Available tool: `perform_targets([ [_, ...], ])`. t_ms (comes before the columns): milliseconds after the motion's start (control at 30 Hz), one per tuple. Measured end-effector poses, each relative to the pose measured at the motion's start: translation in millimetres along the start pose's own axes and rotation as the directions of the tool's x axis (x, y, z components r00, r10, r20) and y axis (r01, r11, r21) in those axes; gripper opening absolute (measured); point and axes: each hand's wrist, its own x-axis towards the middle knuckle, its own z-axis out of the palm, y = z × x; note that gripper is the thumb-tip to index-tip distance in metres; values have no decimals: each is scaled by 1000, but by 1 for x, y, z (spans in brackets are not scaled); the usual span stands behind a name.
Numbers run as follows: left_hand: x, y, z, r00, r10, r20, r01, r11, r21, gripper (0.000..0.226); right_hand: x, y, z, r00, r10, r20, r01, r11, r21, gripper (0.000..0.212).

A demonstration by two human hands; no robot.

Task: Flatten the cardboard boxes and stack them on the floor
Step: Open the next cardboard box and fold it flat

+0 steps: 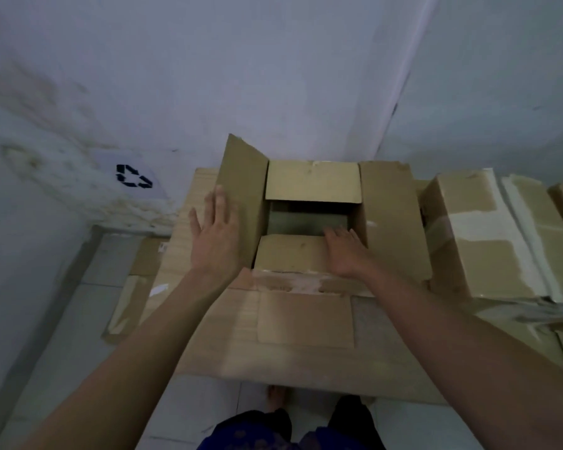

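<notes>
Currently the open box [322, 219] stands directly ahead of both hands, its long axis running away from them: the right hand [346, 251] presses flat, fingers together, on the near flap, while the left hand [213, 232], fingers spread, lies against the left flap.

Bare arms, dark blue below

Both forearms are uncovered, no sleeves reaching the left hand [213, 237] or right hand [346, 251], no rings or watch showing; near the bottom edge, dark blue patterned clothing [257, 430], and a bare foot [275, 396] on the floor.
</notes>
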Motion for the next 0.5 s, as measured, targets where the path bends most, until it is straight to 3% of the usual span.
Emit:
perform_targets([
  [100, -3, -7, 20, 980, 84, 180, -92, 995, 36, 67, 1, -6, -12, 998, 56, -1, -56, 998, 5, 64],
  [167, -3, -10, 33, 970, 82, 230, -40, 983, -181, 55, -4, -11, -24, 982, 39, -187, -36, 999, 17, 48],
  [233, 0, -12, 39, 966, 60, 251, 60, 894, -444, 48, -15, -16, -37, 893, 26, -449, 46, 988, 147, 29],
  [300, 1, -12, 41, 968, 25, 250, 125, 815, -566, 41, -28, -21, -52, 853, 34, -521, 109, 965, 240, 46],
  [333, 4, -10, 42, 967, 12, 256, 146, 794, -590, 40, -34, -22, -60, 895, 29, -446, 103, 957, 270, 51],
  [400, 9, -6, 42, 948, -14, 318, 215, 765, -607, 45, -49, -22, -70, 988, 9, -151, 44, 938, 344, 46],
  [500, 18, 0, 49, 897, -19, 442, 273, 810, -519, 65, -64, -17, -62, 974, -59, 218, -20, 939, 342, 36],
])
